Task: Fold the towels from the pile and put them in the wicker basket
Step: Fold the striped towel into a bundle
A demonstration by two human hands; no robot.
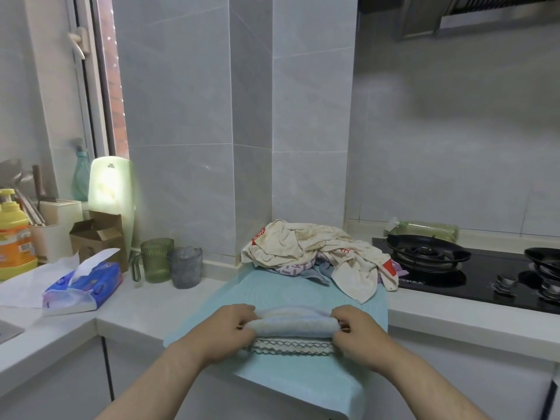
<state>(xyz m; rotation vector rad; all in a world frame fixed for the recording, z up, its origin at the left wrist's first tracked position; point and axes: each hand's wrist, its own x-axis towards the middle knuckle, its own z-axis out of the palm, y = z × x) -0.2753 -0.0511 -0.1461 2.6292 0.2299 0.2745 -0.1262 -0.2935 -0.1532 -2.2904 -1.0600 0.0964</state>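
Fingers [242, 317] of left hand [225, 333] curled over left end of a pale towel [292, 324], clamped on its rolled-over fold. Right hand [360, 334] mirroring it, fingers [343, 314] bent and clamped on right end of same fold. Thumbs mostly hidden under the cloth. Towel stretched straight between the two hands, upper layer doubled over into a soft roll, lower layer flat beneath with dark zigzag trim showing along the edge nearest the body. Both forearms reaching in from bottom of view.

Towel lying on a light teal mat [291, 291] spread across a white counter [145, 301], front of mat hanging over counter edge. Pile [315, 253] of crumpled cream towels with red patches heaped at far end of mat against grey tiled wall [181, 116], well apart from hands.

Black gas hob [454, 281] just right of pile. Left of mat, green cup [156, 259] and grey cup [185, 266] side by side, nearly touching. Further left, blue tissue pack [83, 283] with one white sheet sticking up.
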